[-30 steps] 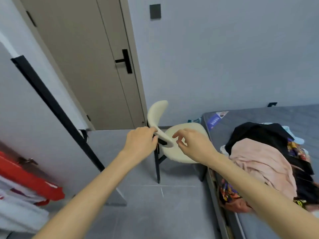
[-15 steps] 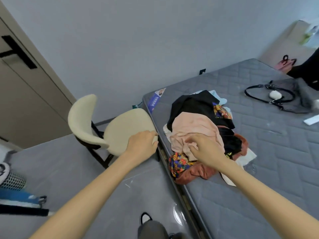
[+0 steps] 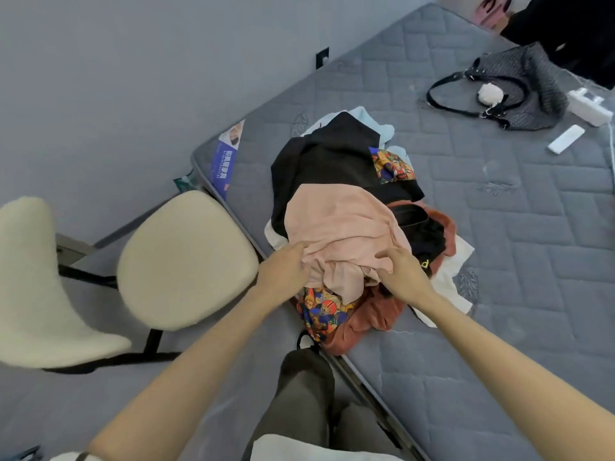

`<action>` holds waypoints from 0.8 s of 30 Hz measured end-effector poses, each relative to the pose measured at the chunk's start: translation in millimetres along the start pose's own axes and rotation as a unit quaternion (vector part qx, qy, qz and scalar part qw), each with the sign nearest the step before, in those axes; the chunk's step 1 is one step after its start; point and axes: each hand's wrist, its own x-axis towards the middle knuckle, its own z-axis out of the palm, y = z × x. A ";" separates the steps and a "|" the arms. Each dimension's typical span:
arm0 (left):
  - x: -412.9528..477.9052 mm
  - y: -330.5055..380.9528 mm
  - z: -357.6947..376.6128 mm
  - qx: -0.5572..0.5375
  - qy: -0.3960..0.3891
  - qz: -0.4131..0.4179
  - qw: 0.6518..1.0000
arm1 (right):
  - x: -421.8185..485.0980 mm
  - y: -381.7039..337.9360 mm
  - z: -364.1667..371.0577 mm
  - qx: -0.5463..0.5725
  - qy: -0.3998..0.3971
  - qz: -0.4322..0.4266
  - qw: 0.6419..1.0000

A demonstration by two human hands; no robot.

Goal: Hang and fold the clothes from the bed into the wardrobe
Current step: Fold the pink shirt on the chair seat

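Reaching into the clothes pile (image 3: pixel 349 207) from both sides, the person's two hands met on the pink top (image 3: pixel 339 227).

- Left hand (image 3: pixel 283 271): half a second before, it lay on the chair seat (image 3: pixel 186 257); now it was off the chair and against the pink top's left edge. Its fingers ran fairly straight into the fabric with the tips lost in a fold, so it could not be told whether they pinched anything.
- Right hand (image 3: pixel 402 271): on the pink top's near right part, as it was half a second before. Its fingers were spread and slightly bent, resting on the cloth with nothing gripped.
- Pink top: uppermost in the pile, near the bed's (image 3: pixel 499 227) front edge, unmoved since the earlier frame.
- Black garment (image 3: pixel 332 161): under and behind the pink top.
- Printed garment (image 3: pixel 322 307): under the pink top's near edge, at the mattress edge; a second patch of the same print showed at the far side.
- Rust garment (image 3: pixel 372 314): at the bottom, near side.
- White garment (image 3: pixel 456 281): flat beneath the pile, right side.
- Chair: just beside the bed's corner, left of the pile.
- Handbag (image 3: pixel 519 84): far side of the bed, well apart from the pile.
- Remote (image 3: pixel 565 139): near the handbag.
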 end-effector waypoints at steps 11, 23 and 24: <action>142.9 -35.9 76.0 -0.048 -0.155 0.037 0.986 | 115.8 51.1 44.7 0.009 -0.020 0.125 0.992; 178.5 -54.1 137.8 -0.100 -0.058 0.024 0.993 | 138.3 62.7 86.8 0.024 0.061 0.038 0.997; 178.6 -53.5 131.1 -0.137 -0.048 0.016 0.989 | 137.4 59.5 79.2 0.039 0.069 0.025 0.996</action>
